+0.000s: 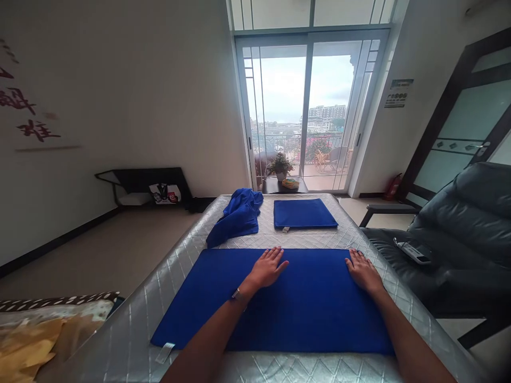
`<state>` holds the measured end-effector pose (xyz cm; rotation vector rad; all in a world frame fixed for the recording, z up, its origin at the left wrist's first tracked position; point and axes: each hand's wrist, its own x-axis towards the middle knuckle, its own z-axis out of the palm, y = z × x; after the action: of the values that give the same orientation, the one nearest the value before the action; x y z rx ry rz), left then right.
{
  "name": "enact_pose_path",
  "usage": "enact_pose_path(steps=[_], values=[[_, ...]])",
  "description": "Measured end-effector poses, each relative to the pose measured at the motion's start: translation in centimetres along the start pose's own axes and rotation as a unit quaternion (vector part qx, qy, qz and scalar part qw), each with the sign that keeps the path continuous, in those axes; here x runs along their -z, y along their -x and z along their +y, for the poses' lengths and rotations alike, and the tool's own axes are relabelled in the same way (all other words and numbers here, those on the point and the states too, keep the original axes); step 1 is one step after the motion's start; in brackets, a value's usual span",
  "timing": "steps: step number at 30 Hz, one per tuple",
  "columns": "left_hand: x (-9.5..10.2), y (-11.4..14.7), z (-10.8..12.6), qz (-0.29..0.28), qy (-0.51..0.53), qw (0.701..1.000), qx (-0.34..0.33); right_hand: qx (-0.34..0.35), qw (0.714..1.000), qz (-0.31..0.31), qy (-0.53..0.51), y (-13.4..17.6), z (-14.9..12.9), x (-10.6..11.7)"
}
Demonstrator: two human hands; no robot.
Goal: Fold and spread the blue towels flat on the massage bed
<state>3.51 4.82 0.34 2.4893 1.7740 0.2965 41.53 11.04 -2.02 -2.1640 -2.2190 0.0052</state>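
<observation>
A blue rectangular cloth (315,308) lies spread flat across the silver quilted table cover (271,367), with a small white tag at its near left corner. My left hand (268,267) rests flat near the middle of its far edge, fingers outstretched. At the far right corner my right hand (362,270) also lies flat, its fingers extended on the cloth. Beyond them sits a neatly folded blue cloth (305,214) with a white tag on its near edge. A crumpled blue cloth (239,215) lies to its left, close to the spread cloth's far edge.
A black armchair (471,234) with a white device (413,251) on its seat stands at the right. Behind the table, a small stand holds a potted plant (280,166) before sliding glass doors. Yellow cloth (30,346) lies on a surface at the lower left.
</observation>
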Motion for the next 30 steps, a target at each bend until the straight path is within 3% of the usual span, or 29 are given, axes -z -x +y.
enact_pose_path(steps=[2, 4, 6, 14, 16, 19, 21, 23, 26, 28, 30], values=[[-0.8, -0.5, 1.3, -0.016, 0.009, 1.0, -0.003, 0.001, 1.0, 0.002, 0.0, 0.0, 0.1, -0.1], [-0.8, -0.1, 0.4, -0.029, 0.014, 0.999, 0.024, 0.002, 1.0, 0.002, -0.001, 0.0, 0.1, 0.0], [-0.3, 0.9, -2.1, -0.032, 0.015, 0.998, 0.053, 0.003, 1.0, 0.003, 0.0, 0.0, 0.1, 0.0], [2.6, 8.1, -16.4, -0.009, -0.034, 0.974, 0.222, -0.009, 1.0, -0.006, 0.016, -0.3, 0.1, -0.5], [2.9, 9.3, -18.2, 0.0, -0.039, 0.967, 0.253, -0.012, 1.0, -0.018, 0.019, -0.3, 0.0, 0.2], [2.8, 9.8, -19.0, 0.006, -0.047, 0.963, 0.267, -0.044, 0.997, -0.049, 0.029, 0.0, -1.2, 2.2], [2.6, 9.6, -18.9, 0.012, -0.055, 0.962, 0.266, -0.054, 0.997, -0.039, 0.039, 0.4, -3.4, 3.6], [2.3, 9.5, -18.7, 0.021, -0.061, 0.963, 0.262, -0.014, 0.999, 0.003, 0.039, 1.2, -7.0, 4.7], [1.9, 9.4, -18.8, 0.027, -0.065, 0.963, 0.26, 0.115, 0.993, 0.031, 0.009, 2.7, -14.5, 4.8], [1.9, 9.4, -19.0, 0.028, -0.065, 0.963, 0.26, 0.208, 0.977, 0.017, -0.05, 3.7, -19.3, 4.2], [1.9, 9.5, -19.2, 0.029, -0.061, 0.964, 0.259, 0.252, 0.963, -0.018, -0.092, 4.3, -22.7, 3.5]])
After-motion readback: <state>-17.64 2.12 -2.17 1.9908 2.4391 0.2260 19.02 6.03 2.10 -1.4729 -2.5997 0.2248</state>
